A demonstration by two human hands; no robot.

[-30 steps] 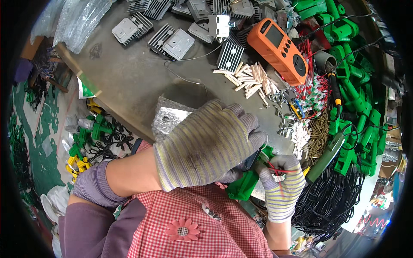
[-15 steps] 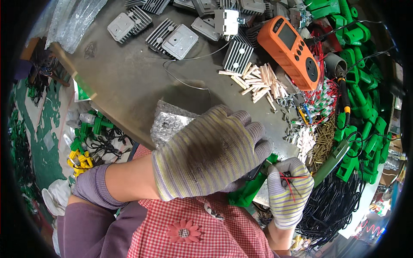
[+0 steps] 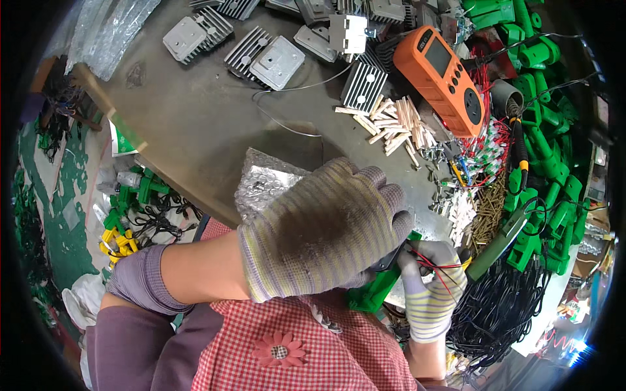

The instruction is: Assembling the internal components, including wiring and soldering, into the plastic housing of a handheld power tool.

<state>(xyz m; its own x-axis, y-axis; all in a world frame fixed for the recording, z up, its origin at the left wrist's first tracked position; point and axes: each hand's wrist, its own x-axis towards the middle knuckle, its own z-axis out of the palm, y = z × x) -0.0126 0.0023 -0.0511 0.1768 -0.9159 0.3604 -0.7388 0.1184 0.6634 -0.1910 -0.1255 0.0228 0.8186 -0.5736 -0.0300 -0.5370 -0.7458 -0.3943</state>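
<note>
In a striped knit glove, my left hand (image 3: 319, 231) is closed, back upward, over a green plastic housing (image 3: 379, 291) with a dark part at its upper end. Its fingertips are mostly hidden behind the hand. My right hand (image 3: 432, 290), gloved too, is closed just right of the housing. Thin red and black wires (image 3: 438, 267) run across its fingers, and a small yellow bit shows by its fingertips. A bubble-wrap piece (image 3: 264, 182) lies on the table beyond my left wrist.
Finned metal heat sinks (image 3: 277, 62) lie at the back. An orange plug-in meter (image 3: 440, 81) stands near pale sticks (image 3: 398, 124), brass screws (image 3: 492, 218) and red-wired parts. Green housings (image 3: 548, 150) and coiled black cables (image 3: 502, 313) crowd the right. A green-handled tool (image 3: 499, 247) rests near my right hand.
My right hand has shifted slightly, and the wires now lie stretched across its fingers toward the right. My left hand keeps its hold on the housing. The whole view has moved a little.
</note>
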